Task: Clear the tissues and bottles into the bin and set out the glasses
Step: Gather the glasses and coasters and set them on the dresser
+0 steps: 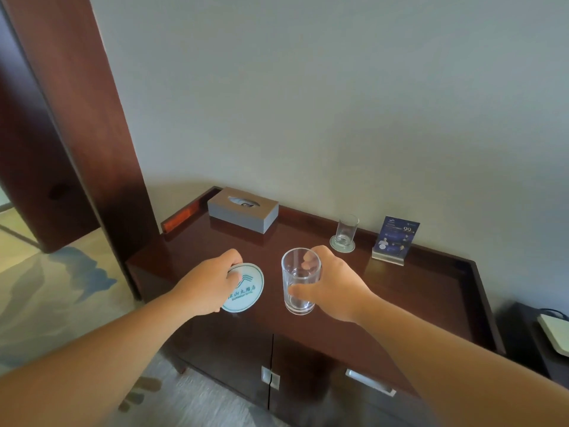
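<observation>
Head view, going from your left: your left hand (212, 282) grips a round pale coaster (248, 289) with teal print. Its fingers (234, 276) are curled over the coaster's near-left edge, and the coaster is tilted above the front of the dark wooden bench (415, 291). Whether its lower edge touches the wood cannot be told.

Behind it, in the back-left corner of the bench, sits 1 grey tissue box (243, 211). A bit of white tissue shows in its oval slot.

Just right of the coaster you hold 1 clear glass (300, 282), upright and empty. Your right hand (335, 286) wraps it from the right, with fingers (308, 261) showing through the far wall and the thumb on the near side. The glass is over the middle front of the bench; you cannot tell whether its base rests on it.

Further right and back, near the wall, a second glass (346, 230) stands upright and empty on a second coaster (342, 245). Just beside that, a blue printed card (397, 234) stands in a metal holder.

That makes 2 glasses, 2 coasters, 1 tissue box and 1 card.

Below the benchtop, 2 cabinet doors (234, 359) are closed. At the far right edge, a pale flat device (554, 334) lies on a low dark stand.
</observation>
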Available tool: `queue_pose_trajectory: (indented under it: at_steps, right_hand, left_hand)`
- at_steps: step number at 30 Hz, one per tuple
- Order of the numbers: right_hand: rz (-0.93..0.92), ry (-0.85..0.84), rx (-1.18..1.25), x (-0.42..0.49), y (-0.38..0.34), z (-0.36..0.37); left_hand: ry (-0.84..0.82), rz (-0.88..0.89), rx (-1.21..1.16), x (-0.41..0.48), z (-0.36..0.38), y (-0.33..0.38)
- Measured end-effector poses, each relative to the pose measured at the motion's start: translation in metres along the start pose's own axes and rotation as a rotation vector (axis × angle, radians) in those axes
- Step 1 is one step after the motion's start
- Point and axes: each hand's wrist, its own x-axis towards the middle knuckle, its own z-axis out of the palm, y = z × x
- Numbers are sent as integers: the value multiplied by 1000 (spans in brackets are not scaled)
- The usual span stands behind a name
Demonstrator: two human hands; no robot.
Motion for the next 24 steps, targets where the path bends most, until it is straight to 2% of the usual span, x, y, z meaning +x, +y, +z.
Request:
queue_pose_trajectory:
  at_steps: [9, 24]
  right_hand:
    - [-9, 42, 42, 94, 34, -34]
    - [190, 89, 31, 189, 86, -36]
  left_hand:
    - [-13, 29, 4, 108, -5, 9]
    - [-232, 51, 5, 255, 27, -9]
